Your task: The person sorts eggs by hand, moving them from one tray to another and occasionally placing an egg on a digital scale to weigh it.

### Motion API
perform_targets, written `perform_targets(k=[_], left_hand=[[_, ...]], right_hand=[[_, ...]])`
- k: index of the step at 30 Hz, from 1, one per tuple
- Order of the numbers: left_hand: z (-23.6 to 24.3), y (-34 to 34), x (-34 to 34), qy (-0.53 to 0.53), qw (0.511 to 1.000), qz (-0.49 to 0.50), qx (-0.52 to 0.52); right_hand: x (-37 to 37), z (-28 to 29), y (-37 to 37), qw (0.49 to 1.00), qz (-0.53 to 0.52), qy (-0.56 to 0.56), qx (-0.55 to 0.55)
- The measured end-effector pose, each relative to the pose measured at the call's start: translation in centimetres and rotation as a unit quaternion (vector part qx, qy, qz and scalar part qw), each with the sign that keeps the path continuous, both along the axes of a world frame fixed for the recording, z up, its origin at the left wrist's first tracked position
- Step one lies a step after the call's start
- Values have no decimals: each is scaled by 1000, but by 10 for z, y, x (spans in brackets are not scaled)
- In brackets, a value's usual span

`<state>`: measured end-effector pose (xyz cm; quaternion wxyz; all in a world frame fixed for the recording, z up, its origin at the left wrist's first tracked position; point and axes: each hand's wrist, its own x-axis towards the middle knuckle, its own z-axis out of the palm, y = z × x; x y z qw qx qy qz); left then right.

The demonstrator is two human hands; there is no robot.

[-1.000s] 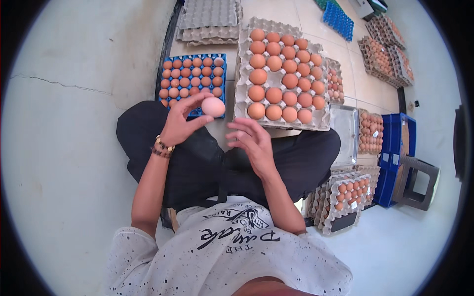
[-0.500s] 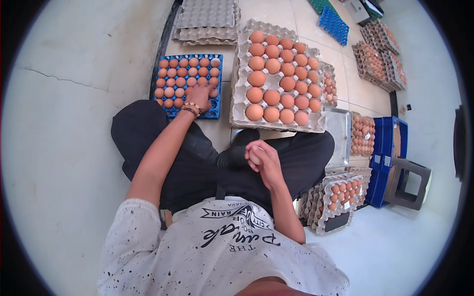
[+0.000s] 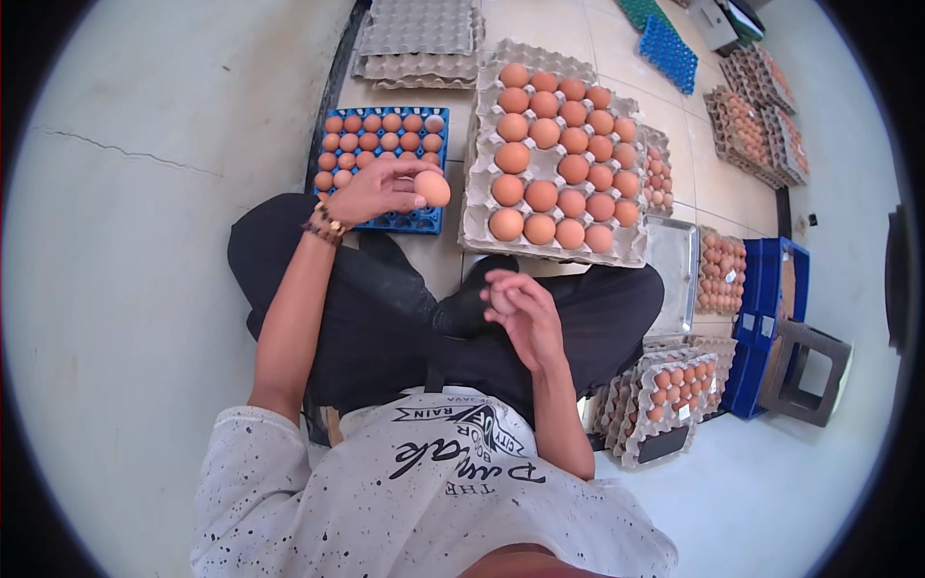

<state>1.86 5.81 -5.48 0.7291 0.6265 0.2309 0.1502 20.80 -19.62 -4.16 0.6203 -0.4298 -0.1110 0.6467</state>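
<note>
My left hand [image 3: 376, 191] grips a brown egg [image 3: 433, 189] between thumb and fingers, raised over the near part of a blue plastic egg tray [image 3: 424, 222]. Eggs fill the tray's far rows; my hand and wrist hide some of its near cells. Above my lap, my right hand [image 3: 532, 323] has its fingers curled round a paler egg [image 3: 502, 302], which they partly cover. Ahead of it lies a large grey pulp egg tray [image 3: 496, 246] on a stack, holding rows of brown eggs [image 3: 541, 197] with one bare cell in the middle rows.
Grey pulp trays [image 3: 419, 29] are stacked at the back. To the right stand a metal tray [image 3: 674, 279], more trays of eggs [image 3: 721, 270], blue crates [image 3: 761, 289] and a grey-brown plastic stool [image 3: 809, 371]. A dark phone-like slab [image 3: 660, 445] rests against egg trays at my right.
My left hand has lifted from the blue tray, now with a brown egg in its fingers. My right hand's fingers have loosened slightly round the paler egg. The view has shifted a little.
</note>
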Motion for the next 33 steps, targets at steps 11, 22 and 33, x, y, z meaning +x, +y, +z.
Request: perform_targets(k=[11,22,33], left_hand=[[68,-56,-14,-41,980,-98,169],[-68,4,-20,59,994,66,64],[-147,-16,-9,453,721,59,521]], right_hand=[[-26,25,63,987,158,-7,32],[4,21,16,957,22,275,85],[250,-3,-123,829,-472,-292,-67]])
